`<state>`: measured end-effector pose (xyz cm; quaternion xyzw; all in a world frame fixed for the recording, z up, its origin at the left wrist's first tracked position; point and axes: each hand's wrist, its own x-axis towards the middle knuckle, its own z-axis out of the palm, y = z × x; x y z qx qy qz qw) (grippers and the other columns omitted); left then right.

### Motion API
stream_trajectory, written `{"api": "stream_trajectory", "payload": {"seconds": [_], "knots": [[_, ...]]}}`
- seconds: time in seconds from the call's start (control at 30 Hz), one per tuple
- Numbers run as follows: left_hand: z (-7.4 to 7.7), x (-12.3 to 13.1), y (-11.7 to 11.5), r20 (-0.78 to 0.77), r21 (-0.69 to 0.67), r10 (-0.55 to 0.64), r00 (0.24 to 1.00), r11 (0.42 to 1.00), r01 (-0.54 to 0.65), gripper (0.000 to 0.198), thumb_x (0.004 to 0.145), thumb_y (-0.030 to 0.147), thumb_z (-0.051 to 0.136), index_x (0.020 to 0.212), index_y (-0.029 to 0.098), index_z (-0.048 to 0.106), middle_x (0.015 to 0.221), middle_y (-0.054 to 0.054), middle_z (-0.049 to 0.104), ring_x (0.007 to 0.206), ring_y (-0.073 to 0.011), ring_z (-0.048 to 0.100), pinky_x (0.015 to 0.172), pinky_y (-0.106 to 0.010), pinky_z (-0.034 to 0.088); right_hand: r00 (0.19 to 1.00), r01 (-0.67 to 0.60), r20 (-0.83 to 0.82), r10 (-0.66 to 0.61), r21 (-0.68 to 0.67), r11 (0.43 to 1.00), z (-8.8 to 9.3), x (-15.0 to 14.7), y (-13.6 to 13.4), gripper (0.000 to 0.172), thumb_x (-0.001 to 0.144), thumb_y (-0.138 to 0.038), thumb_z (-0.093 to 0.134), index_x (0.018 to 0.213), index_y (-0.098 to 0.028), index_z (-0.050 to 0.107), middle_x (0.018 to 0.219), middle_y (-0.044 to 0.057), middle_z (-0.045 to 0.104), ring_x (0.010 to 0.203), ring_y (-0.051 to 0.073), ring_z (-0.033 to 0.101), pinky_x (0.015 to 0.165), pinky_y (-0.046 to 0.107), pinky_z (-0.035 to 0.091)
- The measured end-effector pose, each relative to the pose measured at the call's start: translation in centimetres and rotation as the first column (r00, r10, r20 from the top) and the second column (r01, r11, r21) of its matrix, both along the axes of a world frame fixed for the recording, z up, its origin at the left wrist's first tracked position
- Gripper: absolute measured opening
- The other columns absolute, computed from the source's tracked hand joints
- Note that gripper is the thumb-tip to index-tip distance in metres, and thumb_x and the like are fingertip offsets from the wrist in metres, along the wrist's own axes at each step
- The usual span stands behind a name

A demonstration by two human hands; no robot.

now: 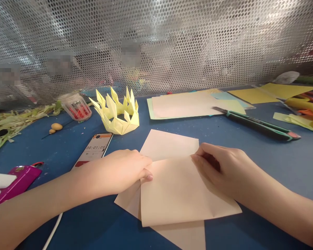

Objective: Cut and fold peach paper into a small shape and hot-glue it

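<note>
Phone [96, 147], crown [120, 126], cutter [258, 124] around hands [130, 168] and paper [176, 194]

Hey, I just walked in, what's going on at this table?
A person is handling pale paper on the blue table. The left hand touches the upper left corner of a curved flap, and the right hand pinches its upper edge. More pale paper lies beneath; whether it's all one sheet, I can't tell. Beyond the hands stand a yellow paper crown and, lying flat, a cutter.
</note>
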<state>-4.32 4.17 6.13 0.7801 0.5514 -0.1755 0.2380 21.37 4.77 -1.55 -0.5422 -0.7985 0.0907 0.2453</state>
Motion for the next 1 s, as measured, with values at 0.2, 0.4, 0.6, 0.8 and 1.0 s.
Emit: {"api": "stream_trajectory", "payload": {"seconds": [0.2,0.4,0.6,0.8,1.0], "knots": [[-0.1,0.1,0.1,0.092,0.024,0.066,0.994,0.997,-0.068,0.030,0.093,0.039,0.050,0.067,0.024,0.047,0.063,0.001,0.047,0.061,-0.0200,0.049,0.054,-0.030,0.025,1.000,-0.025,-0.013,0.025,0.033,0.999,-0.2,-0.1,-0.2,0.015,0.097,-0.025,0.047,0.095,-0.025,0.062,0.060,-0.001,0.063,0.047,0.016,0.054,0.046,0.027,0.039],[-0.2,0.1,0.1,0.090,0.071,0.072,0.993,0.994,-0.079,0.036,0.093,0.040,0.057,0.065,0.023,0.043,0.071,-0.001,0.053,0.070,-0.0217,0.055,0.057,-0.030,0.029,0.988,-0.150,0.048,0.146,0.104,0.983,-0.6,0.0,-0.2,0.025,0.101,-0.029,0.043,0.090,-0.025,0.065,0.074,0.004,0.067,0.058,0.017,0.061,0.053,0.027,0.045],[-0.4,-0.1,0.3,0.236,0.117,-0.022,0.972,0.993,-0.006,0.017,0.092,0.024,0.063,0.091,0.024,0.046,0.102,0.004,0.056,0.081,-0.0148,0.056,0.068,-0.027,0.038,0.956,-0.276,0.162,0.245,0.219,0.936,-0.6,0.4,0.0,0.030,0.102,-0.019,0.040,0.087,-0.023,0.065,0.086,0.005,0.060,0.068,0.016,0.059,0.061,0.028,0.048],[-0.6,0.2,0.4,0.435,0.023,-0.162,0.886,0.985,0.169,0.027,0.095,0.004,0.043,0.094,0.024,0.061,0.110,0.005,0.063,0.097,-0.0126,0.062,0.082,-0.025,0.043,0.880,-0.474,0.116,0.460,0.154,0.867,0.0,0.6,0.9,0.034,0.099,-0.005,0.036,0.093,-0.022,0.065,0.096,0.006,0.067,0.076,0.015,0.066,0.068,0.028,0.053],[-1.0,1.1,-0.4,0.422,0.045,-0.115,0.899,0.993,0.105,0.019,0.100,0.014,0.047,0.093,0.022,0.063,0.106,0.002,0.063,0.094,-0.0147,0.062,0.081,-0.027,0.044,0.856,-0.509,0.119,0.503,0.025,0.860,1.4,0.9,1.7,0.025,0.103,-0.018,0.044,0.094,-0.023,0.066,0.093,0.004,0.071,0.077,0.018,0.068,0.066,0.029,0.051]]}}
